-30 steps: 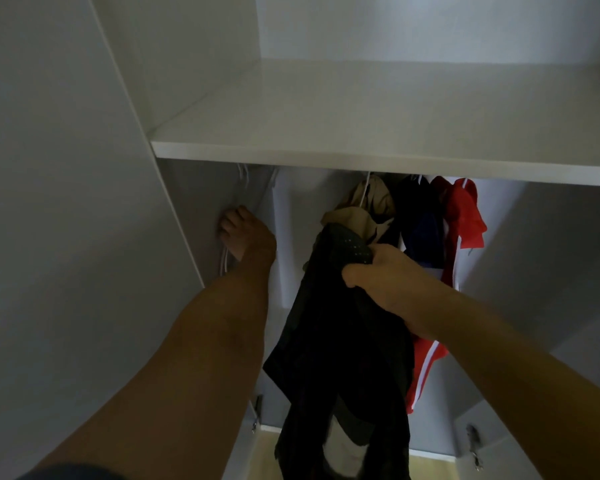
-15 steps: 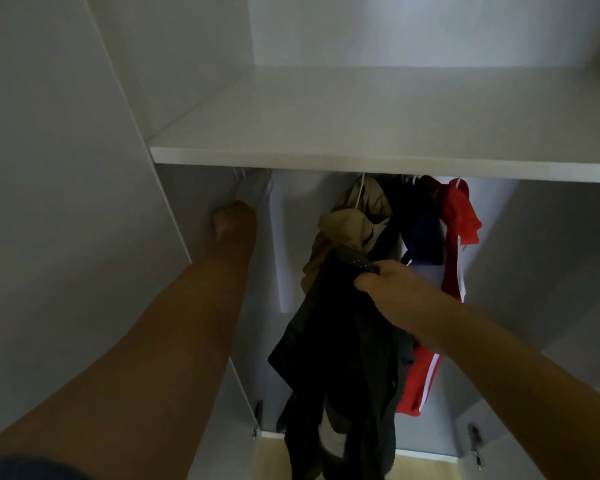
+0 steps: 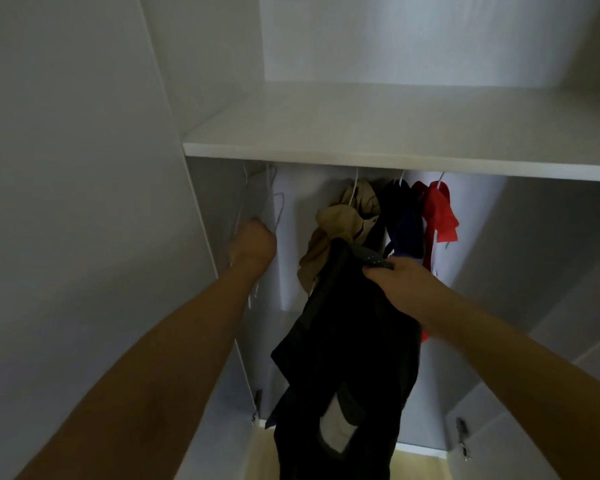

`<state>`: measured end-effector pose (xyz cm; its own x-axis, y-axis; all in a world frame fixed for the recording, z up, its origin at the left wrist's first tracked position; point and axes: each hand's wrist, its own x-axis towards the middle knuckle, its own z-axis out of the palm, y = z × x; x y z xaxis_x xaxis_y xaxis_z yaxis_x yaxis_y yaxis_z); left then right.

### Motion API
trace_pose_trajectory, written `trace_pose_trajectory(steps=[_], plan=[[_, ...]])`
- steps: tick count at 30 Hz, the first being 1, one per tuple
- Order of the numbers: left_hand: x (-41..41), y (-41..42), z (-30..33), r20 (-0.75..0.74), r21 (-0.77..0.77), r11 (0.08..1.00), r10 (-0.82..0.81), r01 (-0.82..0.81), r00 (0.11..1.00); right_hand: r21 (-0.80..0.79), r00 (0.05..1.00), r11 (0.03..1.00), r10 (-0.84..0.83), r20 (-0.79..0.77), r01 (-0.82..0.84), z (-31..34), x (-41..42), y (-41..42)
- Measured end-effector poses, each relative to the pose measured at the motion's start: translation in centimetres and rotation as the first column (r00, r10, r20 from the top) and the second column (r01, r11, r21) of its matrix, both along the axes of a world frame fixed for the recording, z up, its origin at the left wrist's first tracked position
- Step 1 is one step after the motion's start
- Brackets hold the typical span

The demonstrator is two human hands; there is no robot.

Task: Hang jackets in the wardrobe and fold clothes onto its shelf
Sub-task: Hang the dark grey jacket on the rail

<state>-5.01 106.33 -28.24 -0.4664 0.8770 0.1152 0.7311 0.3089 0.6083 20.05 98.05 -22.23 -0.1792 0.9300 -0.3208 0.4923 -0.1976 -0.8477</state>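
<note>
- Below the white shelf (image 3: 413, 133), at the middle of the wardrobe opening, a black jacket (image 3: 347, 358) is hanging from the right hand (image 3: 400, 284), which is pinching its collar between thumb and curled fingers; the cloth is drooping in loose folds toward the bottom of the view, with a pale lining patch showing low down.
- Just behind the jacket's top edge, a tan garment (image 3: 336, 233) is hanging on a white hanger, bunched and touching the black cloth.
- Beside the tan one, a dark blue garment (image 3: 404, 226) and then a red garment (image 3: 437, 216) are hanging side by side under the shelf, each on a white hook.
- Over at the left wall of the hanging space, the left hand (image 3: 253, 245) is curling into a fist around thin white wire hangers (image 3: 274, 209), which are dangling against the side panel (image 3: 219, 202).
- Both bare forearms are reaching up and forward from the lower corners.
- Above, the shelf is lying bare and flat, pale grey in dim light, with the upper compartment's back wall (image 3: 430, 36) rising behind it.
- At the left, a broad grey door panel (image 3: 66, 202) is standing open; metal hinges (image 3: 461, 434) are showing low at both sides.
- A strip of light wood floor (image 3: 416, 465) is showing at the bottom.
</note>
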Motion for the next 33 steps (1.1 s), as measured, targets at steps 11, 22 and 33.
trace_pose_trajectory(steps=[11,22,33], plan=[[7.4,-32.1,5.6,-0.022,0.021,0.993,-0.114,0.114,0.993,0.143,0.989,0.986,0.072,0.128,-0.09,-1.0,4.5,-5.6],[14.4,-46.9,12.9,0.189,0.08,0.967,-0.254,0.243,0.948,0.174,0.997,0.985,0.007,0.077,-0.02,0.2,11.3,-10.1],[21.6,-40.5,9.1,0.338,0.185,0.926,-0.375,0.33,0.863,0.296,0.94,0.914,0.321,-0.114,-0.277,6.0,14.1,-15.7]])
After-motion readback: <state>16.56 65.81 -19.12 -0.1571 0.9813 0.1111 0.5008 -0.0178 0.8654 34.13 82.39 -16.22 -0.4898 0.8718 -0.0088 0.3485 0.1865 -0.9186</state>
